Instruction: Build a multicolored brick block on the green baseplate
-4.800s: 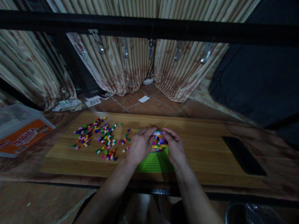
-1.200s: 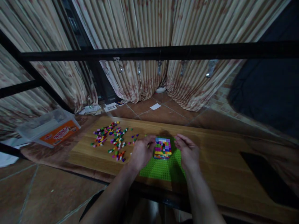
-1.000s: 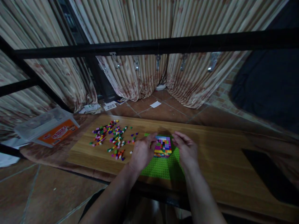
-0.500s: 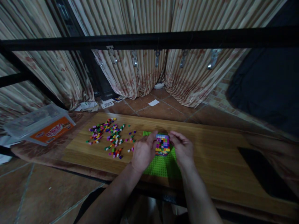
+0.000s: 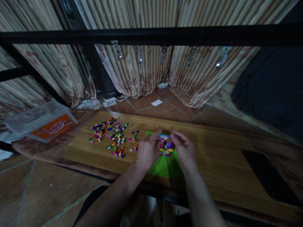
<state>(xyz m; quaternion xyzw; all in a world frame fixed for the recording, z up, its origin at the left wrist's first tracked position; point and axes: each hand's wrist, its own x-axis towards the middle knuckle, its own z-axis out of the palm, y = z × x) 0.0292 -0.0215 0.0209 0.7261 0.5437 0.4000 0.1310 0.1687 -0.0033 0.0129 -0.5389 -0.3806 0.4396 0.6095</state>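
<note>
A small hollow structure of multicoloured toy building bricks (image 5: 167, 145) stands on a green studded baseplate (image 5: 163, 167) on the wooden table. My left hand (image 5: 148, 150) is closed against the structure's left side, its fingertips at the far left corner and partly hidden. On the other side, the thumb and fingers of my right hand (image 5: 184, 148) are pinched at the far right corner of the structure. Whether a single loose brick sits between my fingers is too small to tell. Loose bricks (image 5: 117, 134) of many colours lie scattered to the left of the baseplate.
A clear plastic box (image 5: 39, 121) with an orange label stands at the table's left end. A dark flat panel (image 5: 270, 178) lies on the right part of the wooden table (image 5: 220, 157). A black metal bar (image 5: 151, 37) with hanging metal clips crosses beyond the table, before striped curtains (image 5: 132, 72).
The whole view has shifted slightly. Both hands stay at the brick structure, with the right fingers a little closer to its far right corner.
</note>
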